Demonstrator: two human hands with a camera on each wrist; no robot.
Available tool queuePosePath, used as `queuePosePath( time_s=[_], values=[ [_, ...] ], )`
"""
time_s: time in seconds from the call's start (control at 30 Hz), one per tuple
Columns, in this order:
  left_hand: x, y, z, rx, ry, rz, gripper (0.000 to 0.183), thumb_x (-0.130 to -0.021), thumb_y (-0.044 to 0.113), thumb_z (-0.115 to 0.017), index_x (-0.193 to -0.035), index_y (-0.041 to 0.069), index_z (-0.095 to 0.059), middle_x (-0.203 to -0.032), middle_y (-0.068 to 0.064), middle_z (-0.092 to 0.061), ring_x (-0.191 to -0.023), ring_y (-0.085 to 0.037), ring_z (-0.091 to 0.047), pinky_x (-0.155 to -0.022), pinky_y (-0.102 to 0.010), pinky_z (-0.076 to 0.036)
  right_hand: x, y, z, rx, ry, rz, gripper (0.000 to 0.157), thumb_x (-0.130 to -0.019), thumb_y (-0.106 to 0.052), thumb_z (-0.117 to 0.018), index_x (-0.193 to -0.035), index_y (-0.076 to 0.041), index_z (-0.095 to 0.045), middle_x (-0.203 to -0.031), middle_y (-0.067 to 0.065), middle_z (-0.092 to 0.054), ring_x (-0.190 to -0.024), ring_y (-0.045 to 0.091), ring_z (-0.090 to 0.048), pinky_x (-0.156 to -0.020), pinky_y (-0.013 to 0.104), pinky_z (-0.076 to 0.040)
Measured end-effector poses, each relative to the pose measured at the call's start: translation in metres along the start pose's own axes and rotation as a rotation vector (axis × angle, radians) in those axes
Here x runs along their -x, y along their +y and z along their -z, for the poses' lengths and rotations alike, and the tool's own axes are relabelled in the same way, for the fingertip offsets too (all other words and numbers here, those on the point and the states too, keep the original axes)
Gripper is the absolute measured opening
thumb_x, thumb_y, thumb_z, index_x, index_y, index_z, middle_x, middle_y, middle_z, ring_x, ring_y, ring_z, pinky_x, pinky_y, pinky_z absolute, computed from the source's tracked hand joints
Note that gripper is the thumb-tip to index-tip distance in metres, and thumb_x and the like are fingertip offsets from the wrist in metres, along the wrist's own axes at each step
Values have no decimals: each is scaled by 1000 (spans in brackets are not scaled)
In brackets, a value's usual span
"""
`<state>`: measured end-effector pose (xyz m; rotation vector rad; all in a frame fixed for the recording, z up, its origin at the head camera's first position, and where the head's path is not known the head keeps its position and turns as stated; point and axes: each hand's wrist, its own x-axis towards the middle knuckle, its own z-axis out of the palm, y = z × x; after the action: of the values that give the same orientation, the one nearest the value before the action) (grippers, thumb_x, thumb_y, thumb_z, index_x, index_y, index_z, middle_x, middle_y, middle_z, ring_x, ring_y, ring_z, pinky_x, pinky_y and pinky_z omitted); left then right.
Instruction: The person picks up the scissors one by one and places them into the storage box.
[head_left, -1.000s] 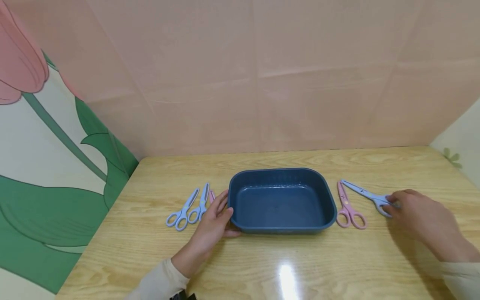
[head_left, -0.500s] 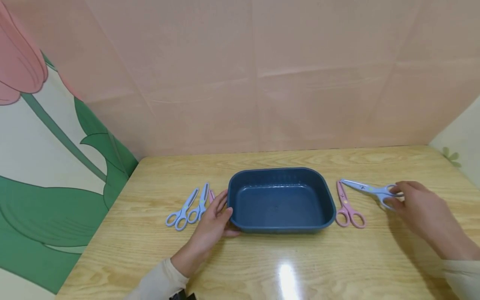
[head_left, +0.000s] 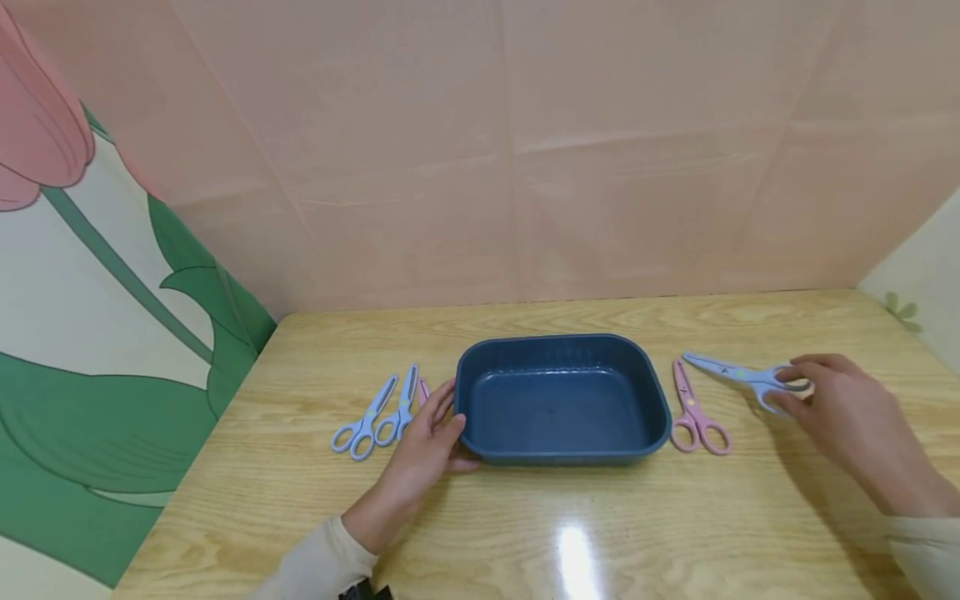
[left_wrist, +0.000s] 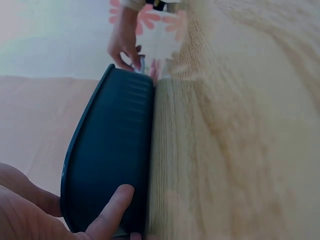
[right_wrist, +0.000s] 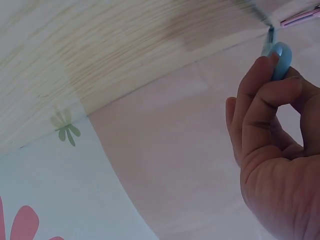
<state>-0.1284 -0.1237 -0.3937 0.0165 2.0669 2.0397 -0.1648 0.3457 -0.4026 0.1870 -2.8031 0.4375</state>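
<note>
A dark blue plastic tub (head_left: 555,408) sits on the wooden table with nothing inside. My left hand (head_left: 420,450) holds its left side; in the left wrist view one finger (left_wrist: 115,207) lies along the outer wall. Thumb and fingers of my right hand (head_left: 855,425) pinch a handle loop of light blue scissors (head_left: 738,375), whose blades point left toward the tub. The right wrist view shows only part of this blue loop (right_wrist: 282,62) at the fingertips. Pink scissors (head_left: 697,417) lie between the tub and my right hand.
Two more pairs of light blue scissors, one outer pair (head_left: 363,425) and one inner pair (head_left: 401,408), lie left of the tub. Beside them a pink scissors tip (head_left: 423,390) shows, mostly hidden by my left hand. A pink-covered wall (head_left: 510,208) rises behind the table.
My right hand has raised the handle end of the light blue scissors slightly, up and away from the table. The left hand and the tub stay in place.
</note>
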Motion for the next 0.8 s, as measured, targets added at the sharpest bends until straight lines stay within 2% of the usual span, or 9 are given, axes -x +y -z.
queuePosePath(
  time_s=[0.13,0.27,0.37,0.5,0.57,0.8],
  values=[
    [-1,-1,0,1,5,1,57,-106,8,-42,-159,13,-20,-166,-13,-21,-129,-40,-54,-76,-47,-62,0,0,1,11,-22,-12,36,-82,-20,-80,-105,5,-71,-123,34,-53,-104,52,-57,-79,64,-43],
    [-2,-2,0,-1,6,-6,57,-106,8,-42,-159,13,-21,-166,-13,-22,-127,-40,-56,-75,-47,-62,0,1,2,28,-10,7,33,-79,-20,-82,-102,2,-74,-122,31,-58,-102,47,-61,-76,58,-46],
    [-3,-2,0,-1,1,-8,57,-106,8,-42,-159,13,-21,-166,-13,-22,-125,-40,-58,-75,-46,-63,-1,2,4,39,6,20,31,-76,-20,-83,-99,0,-76,-118,26,-65,-88,28,-70,-69,50,-49],
    [-5,-2,0,2,-10,-14,57,-106,8,-41,-159,13,-21,-166,-12,-22,-121,-41,-61,-75,-46,-63,-3,2,7,75,12,33,30,-73,-21,-86,-94,-2,-78,-112,24,-69,-72,19,-69,-58,39,-51],
    [-5,-3,0,1,-13,-18,57,-106,8,-41,-159,13,-20,-166,-12,-22,-121,-40,-60,-74,-45,-63,-2,1,8,91,0,37,30,-73,-21,-86,-93,-1,-78,-111,25,-69,-73,29,-70,-56,39,-51],
    [-1,-2,1,-11,-10,-10,57,-107,8,-41,-159,13,-19,-166,-13,-19,-132,-40,-51,-77,-46,-62,-2,2,6,82,-19,25,31,-73,-23,-85,-96,-3,-78,-112,27,-69,-81,38,-71,-55,41,-50]
  ],
)
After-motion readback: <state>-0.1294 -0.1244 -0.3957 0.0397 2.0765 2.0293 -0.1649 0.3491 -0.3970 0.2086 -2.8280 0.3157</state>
